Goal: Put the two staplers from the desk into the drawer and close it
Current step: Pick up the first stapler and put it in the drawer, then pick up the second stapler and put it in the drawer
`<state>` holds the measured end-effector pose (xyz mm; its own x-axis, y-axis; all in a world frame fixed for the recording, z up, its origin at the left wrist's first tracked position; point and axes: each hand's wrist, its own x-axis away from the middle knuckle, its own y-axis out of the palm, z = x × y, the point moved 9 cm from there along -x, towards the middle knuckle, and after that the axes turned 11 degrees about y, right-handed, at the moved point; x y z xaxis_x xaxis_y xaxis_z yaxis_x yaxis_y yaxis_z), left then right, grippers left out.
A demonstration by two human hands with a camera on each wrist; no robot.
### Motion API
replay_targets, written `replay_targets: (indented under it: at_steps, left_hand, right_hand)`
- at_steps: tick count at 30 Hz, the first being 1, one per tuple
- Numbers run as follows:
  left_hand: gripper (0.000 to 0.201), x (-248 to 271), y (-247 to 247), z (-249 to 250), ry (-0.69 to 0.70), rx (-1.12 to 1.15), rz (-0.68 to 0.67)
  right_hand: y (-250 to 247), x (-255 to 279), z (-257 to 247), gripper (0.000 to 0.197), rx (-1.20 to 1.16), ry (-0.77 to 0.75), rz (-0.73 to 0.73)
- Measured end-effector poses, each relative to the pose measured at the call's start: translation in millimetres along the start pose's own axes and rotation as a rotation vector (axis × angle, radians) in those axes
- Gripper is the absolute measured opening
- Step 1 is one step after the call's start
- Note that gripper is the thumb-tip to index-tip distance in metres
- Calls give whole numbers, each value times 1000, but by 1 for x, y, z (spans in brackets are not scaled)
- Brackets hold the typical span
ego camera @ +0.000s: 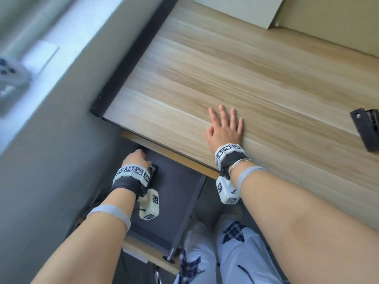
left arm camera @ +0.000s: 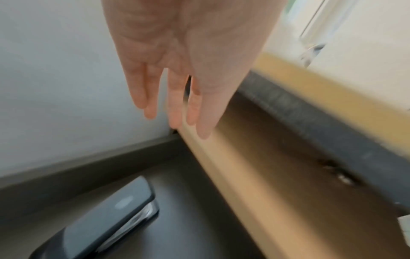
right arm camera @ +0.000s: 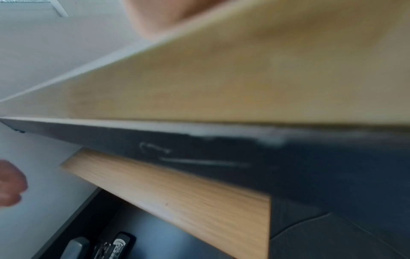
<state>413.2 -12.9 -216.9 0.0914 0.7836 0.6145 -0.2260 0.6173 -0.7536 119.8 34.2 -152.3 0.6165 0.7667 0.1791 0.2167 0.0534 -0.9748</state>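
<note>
drawer [ego camera: 184,201] stands open at 6 o'clock, one stapler [left arm camera: 106,219] inside. left hand [left arm camera: 177,61] hovers above, fingers straight, holding nothing. right hand [ego camera: 224,128] lies flat on desk [ego camera: 246,68].

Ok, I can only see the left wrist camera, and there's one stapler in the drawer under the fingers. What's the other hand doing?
Observer: The right hand lies flat, fingers spread, on the desk.
Operator: Is my stapler alone in there?
Observer: No. The right wrist view shows what looks like a black stapler with shiny metal, right beside the grey stapler.
Operator: Anything left up top?
Observer: One black object at the desk's right edge, partly cut off by the picture; I cannot tell what it is.
</note>
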Motion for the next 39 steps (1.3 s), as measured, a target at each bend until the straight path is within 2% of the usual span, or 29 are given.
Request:
replay_targets:
  at_steps: [3,6,9,13,20,25,31,36,39]
  left_hand:
    - [29,15,-32,23,57,-10,12]
    - [25,27,-68,52,104,-23,90]
    - [23,32,-85,94,159,-13,108]
    - [17,31,-85,159,252,3,119]
    - [22,29,-40,265,373,9,54]
    - [24,25,-14,314,411,-9,21]
    - [26,19,1,333,402,-34,10]
    - [26,13,1,330,386,-14,18]
    - [25,12,-3,323,377,-2,25]
  right_hand:
    - [-7,0,8,59,-12,-55,-79]
    - [-21,-2,17,58,-28,-136,-171]
    - [-37,-5,42,52,-62,-127,-255]
    - [-63,-15,113,47,-44,41,-234]
    - [-112,-39,282,44,62,396,-139]
    - [-118,-47,363,55,-38,618,-87]
    - [-103,-65,397,78,-160,721,-179]
    - [-101,-78,400,69,-213,798,-183]
    - [-102,-80,385,64,-209,773,-227]
